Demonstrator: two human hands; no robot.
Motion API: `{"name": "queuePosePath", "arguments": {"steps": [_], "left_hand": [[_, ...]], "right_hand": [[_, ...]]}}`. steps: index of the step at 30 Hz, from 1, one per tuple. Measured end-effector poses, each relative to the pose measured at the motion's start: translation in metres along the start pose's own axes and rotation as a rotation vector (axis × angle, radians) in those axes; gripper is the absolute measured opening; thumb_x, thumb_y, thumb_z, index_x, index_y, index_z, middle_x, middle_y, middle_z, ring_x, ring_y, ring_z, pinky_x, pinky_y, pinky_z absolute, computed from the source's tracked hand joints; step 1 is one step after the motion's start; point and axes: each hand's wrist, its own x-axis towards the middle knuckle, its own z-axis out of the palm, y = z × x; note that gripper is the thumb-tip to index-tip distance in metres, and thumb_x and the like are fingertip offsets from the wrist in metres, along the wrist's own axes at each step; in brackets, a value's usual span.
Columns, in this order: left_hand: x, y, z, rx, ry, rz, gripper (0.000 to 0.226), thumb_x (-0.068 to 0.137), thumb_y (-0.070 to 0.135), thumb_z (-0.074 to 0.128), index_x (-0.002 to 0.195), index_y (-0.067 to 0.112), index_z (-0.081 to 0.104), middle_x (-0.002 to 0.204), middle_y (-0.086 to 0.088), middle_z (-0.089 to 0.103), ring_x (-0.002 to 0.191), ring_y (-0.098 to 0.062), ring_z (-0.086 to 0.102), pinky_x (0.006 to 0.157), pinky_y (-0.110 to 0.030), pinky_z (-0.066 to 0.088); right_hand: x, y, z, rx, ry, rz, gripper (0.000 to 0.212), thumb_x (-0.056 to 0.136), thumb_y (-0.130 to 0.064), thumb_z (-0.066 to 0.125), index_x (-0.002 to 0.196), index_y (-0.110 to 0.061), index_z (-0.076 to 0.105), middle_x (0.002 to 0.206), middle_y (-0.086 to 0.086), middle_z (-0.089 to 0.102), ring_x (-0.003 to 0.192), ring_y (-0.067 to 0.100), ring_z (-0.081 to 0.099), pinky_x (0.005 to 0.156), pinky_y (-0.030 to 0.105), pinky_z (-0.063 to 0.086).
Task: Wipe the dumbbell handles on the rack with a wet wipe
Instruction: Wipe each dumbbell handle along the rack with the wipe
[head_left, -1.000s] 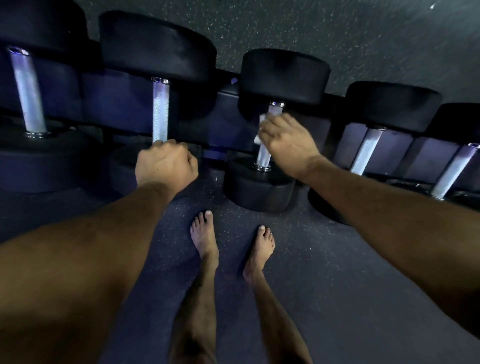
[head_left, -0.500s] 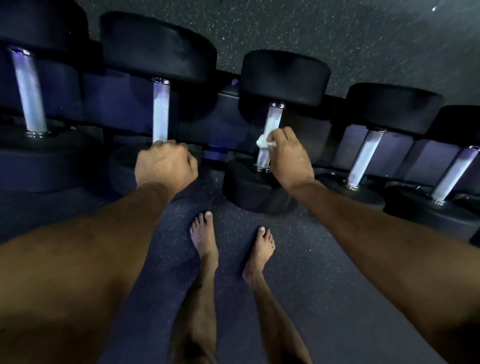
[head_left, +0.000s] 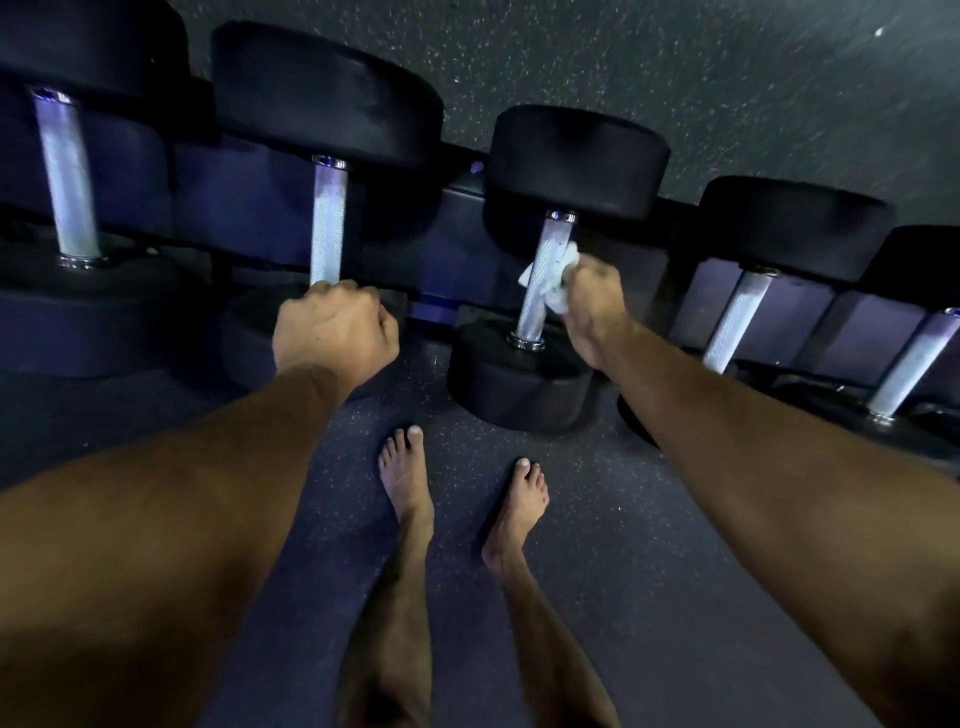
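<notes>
Right grip bunching white wipe, knurled steel handle

You find no text, label, brand, number or sign that can be read anywhere in this view.
</notes>
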Motion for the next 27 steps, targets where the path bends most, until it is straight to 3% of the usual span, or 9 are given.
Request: {"name": "queuePosePath", "arguments": {"steps": [2,5,10,13,15,18,20,23,27], "left_hand": [[0.001,0.001,0.000,-0.004,-0.005,-0.001,0.030,0.090,0.033,0.048,0.086,0.011,0.067,0.083,-0.007,0.062,0.080,-0.032,0.060,0.058,-0.034,0.036],[0.001,0.000,0.000,0.006,-0.004,-0.004,0.029,0.090,0.033,0.049,0.086,0.010,0.067,0.083,-0.008,0.063,0.079,-0.033,0.060,0.058,-0.034,0.035],[0.001,0.001,-0.001,0.014,-0.001,0.003,0.030,0.090,0.032,0.048,0.086,0.010,0.068,0.081,-0.008,0.063,0.078,-0.033,0.061,0.057,-0.032,0.035],[0.000,0.000,0.000,0.014,0.000,0.003,0.030,0.090,0.032,0.048,0.086,0.010,0.068,0.081,-0.007,0.063,0.079,-0.032,0.061,0.057,-0.033,0.035],[0.000,0.001,0.000,0.007,-0.003,0.006,0.030,0.091,0.032,0.047,0.086,0.011,0.068,0.081,-0.007,0.062,0.079,-0.032,0.061,0.057,-0.033,0.034],[0.000,0.000,0.001,-0.006,0.001,0.004,0.029,0.091,0.033,0.047,0.088,0.011,0.067,0.083,-0.007,0.063,0.081,-0.032,0.061,0.058,-0.033,0.034],[0.000,0.000,0.001,-0.016,0.004,0.004,0.029,0.091,0.032,0.047,0.088,0.011,0.067,0.083,-0.007,0.063,0.081,-0.032,0.061,0.058,-0.033,0.034],[0.000,0.000,-0.001,-0.024,-0.006,0.007,0.030,0.091,0.032,0.046,0.087,0.011,0.067,0.083,-0.007,0.063,0.080,-0.032,0.061,0.058,-0.033,0.035],[-0.002,0.001,-0.003,-0.052,-0.006,0.007,0.026,0.089,0.030,0.048,0.086,0.011,0.067,0.086,-0.009,0.065,0.082,-0.035,0.063,0.060,-0.033,0.035]], "right_hand": [[-0.005,0.019,-0.004,-0.015,-0.092,0.074,0.032,0.083,0.007,0.034,0.083,0.000,0.065,0.080,0.014,0.070,0.069,0.023,0.060,0.062,0.029,0.047],[0.009,0.010,-0.010,-0.068,-0.131,0.119,0.025,0.096,-0.007,0.036,0.080,-0.018,0.051,0.075,-0.004,0.059,0.068,0.011,0.052,0.063,0.026,0.043],[0.031,-0.032,-0.004,0.312,-0.120,0.122,0.037,0.092,-0.016,0.036,0.058,-0.014,0.051,0.060,0.005,0.057,0.060,0.019,0.058,0.051,0.030,0.042],[0.031,-0.005,-0.006,0.040,-0.117,0.082,0.036,0.096,-0.026,0.037,0.073,-0.010,0.059,0.073,0.019,0.057,0.054,0.024,0.049,0.041,0.025,0.041],[0.021,0.014,-0.008,-0.119,-0.144,0.112,0.054,0.104,-0.040,0.029,0.068,-0.007,0.052,0.056,0.021,0.046,0.042,0.027,0.036,0.038,0.025,0.031],[0.010,0.018,-0.004,-0.213,-0.118,0.152,0.066,0.107,-0.042,0.024,0.055,-0.006,0.045,0.032,0.007,0.036,0.037,0.023,0.034,0.049,0.032,0.034],[0.009,0.017,-0.005,-0.244,-0.102,0.139,0.064,0.107,-0.038,0.027,0.054,-0.008,0.046,0.034,0.006,0.040,0.039,0.022,0.038,0.058,0.036,0.039],[0.003,0.016,-0.009,-0.361,-0.088,0.133,0.048,0.103,-0.034,0.034,0.067,-0.010,0.054,0.057,0.012,0.055,0.053,0.021,0.052,0.079,0.039,0.044],[-0.016,0.025,-0.016,-0.504,0.117,-0.005,0.026,0.097,-0.030,0.057,0.075,-0.018,0.064,0.073,0.000,0.063,0.066,0.013,0.057,0.070,0.027,0.047]]}}
